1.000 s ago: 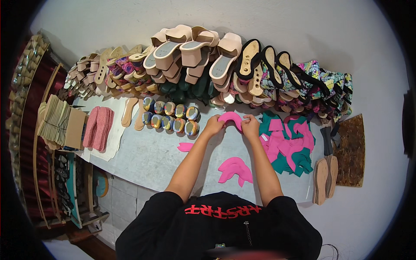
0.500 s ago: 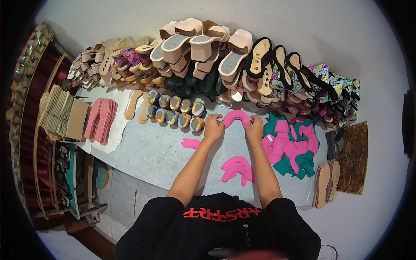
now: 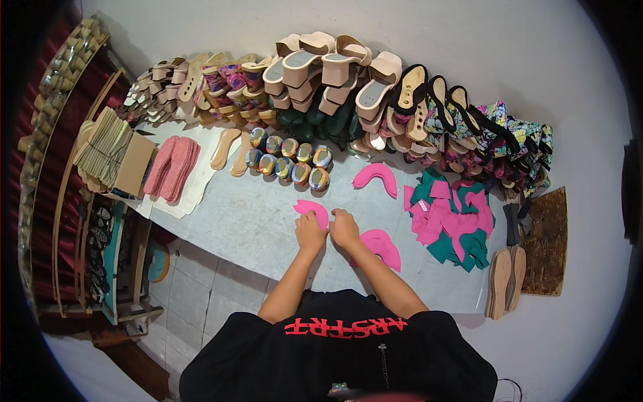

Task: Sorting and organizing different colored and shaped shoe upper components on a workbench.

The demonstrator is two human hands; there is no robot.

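On the grey table in front of me lies a curved pink fabric piece (image 3: 315, 208) with a notched left end. My left hand (image 3: 310, 233) is closed on its lower inner edge, fingertips over the fabric. Close beside its right end is my right hand (image 3: 344, 230), fingers curled and thumb toward the piece; what they pinch, if anything, is hidden. Farther back, a pink arch-shaped piece (image 3: 376, 175) lies untouched. Under my right forearm, a small stack of pink arched pieces (image 3: 385, 250) is partly covered.
A loose pile of pink and teal cut pieces (image 3: 445, 218) lies at the right. Stacked sandals (image 3: 341, 74) line the wall. Patterned rolled items (image 3: 284, 164) and red-pink soles (image 3: 173, 167) are at left. Tan soles (image 3: 504, 281) rest by the table's right edge.
Both hands have let go of the large pink arch and moved nearer and left, to the notched pink piece. That piece has turned and shifted slightly. The view has swung a little.
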